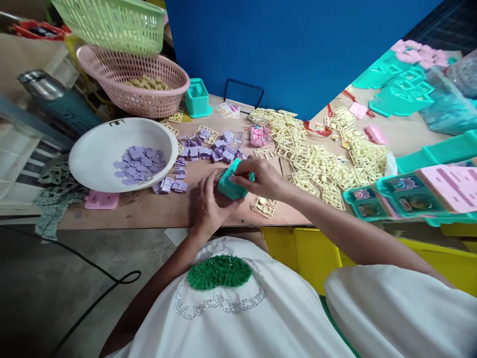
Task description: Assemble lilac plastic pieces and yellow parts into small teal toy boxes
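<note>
The box [227, 189] sits in the middle of the frame, above the front edge of the counter [130, 215]. The left hand [212, 205] cups it from the left and below, its grip closed on the walls. The right hand [263, 175] has a narrow grip at the upper face, on what looks like a small purple part [231, 178]; blur and the fingers leave that uncertain.

If the left hand's hold loosened while the right pressed, the box could turn or slip. A part let go at a slant could drop among the purple pieces [223, 150] just above, at centre, and be hard to pick out. With the edge so near, a dropped piece could also roll over it towards the person's lap.

That front edge runs across the frame just below the hands. Bare wood shows at lower left, under the bowl [91, 166], giving the left hand some room. The right side is tighter: a loose frame [266, 207] lies below the right wrist, and the cream heap [298, 146] spreads to the upper right. The blue board [290, 49] limits reach at the top.
</note>
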A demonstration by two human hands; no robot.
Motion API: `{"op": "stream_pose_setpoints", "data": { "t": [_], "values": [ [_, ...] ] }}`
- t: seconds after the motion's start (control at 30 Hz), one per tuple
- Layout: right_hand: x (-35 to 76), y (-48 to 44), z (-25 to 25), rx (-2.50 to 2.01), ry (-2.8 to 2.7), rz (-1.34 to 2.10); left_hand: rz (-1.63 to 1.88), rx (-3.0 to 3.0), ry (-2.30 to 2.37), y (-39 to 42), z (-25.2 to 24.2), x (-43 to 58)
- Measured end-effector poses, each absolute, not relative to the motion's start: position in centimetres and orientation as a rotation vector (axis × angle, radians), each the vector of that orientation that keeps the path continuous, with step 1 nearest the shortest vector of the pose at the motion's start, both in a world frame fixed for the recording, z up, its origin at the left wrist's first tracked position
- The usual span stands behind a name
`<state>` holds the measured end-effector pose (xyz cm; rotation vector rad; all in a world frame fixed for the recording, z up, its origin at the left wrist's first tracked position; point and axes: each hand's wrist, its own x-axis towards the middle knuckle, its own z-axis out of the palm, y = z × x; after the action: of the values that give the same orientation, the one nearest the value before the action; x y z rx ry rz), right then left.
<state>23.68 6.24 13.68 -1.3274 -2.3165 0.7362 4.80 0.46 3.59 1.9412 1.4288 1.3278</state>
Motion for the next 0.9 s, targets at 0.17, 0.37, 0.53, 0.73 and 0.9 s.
{"op": "stream_pose_setpoints", "data": {
  "t": [0.17, 0.37, 0.53, 0.73, 0.9],
  "values": [
    [23.3, 6.2, 13.1, -1.427, -2.293, 0.731, 1.34, 1.836, 1.355, 0.4, 2.1, 6.8],
    [24.2, 5.3, 14.5, -1.496, -1.907, 0.996, 1.235, 1.718, 1.127, 1.9, 2.3, 6.1],
    [25.2, 4.7, 15.3, -1.507, -1.895, 0.936, 1.1, 1.631, 0.845, 4.0, 2.6, 2.5],
    [24.0, 4.8, 14.0, -1.421, -2.096, 0.637, 1.26, 1.845, 1.393, 2.0, 2.9, 5.3],
    [22.9, 5.4, 13.1, -1.429, -2.159, 0.646, 1.355, 1.876, 1.447, 1.7, 0.8, 7.3]
  ]
}}
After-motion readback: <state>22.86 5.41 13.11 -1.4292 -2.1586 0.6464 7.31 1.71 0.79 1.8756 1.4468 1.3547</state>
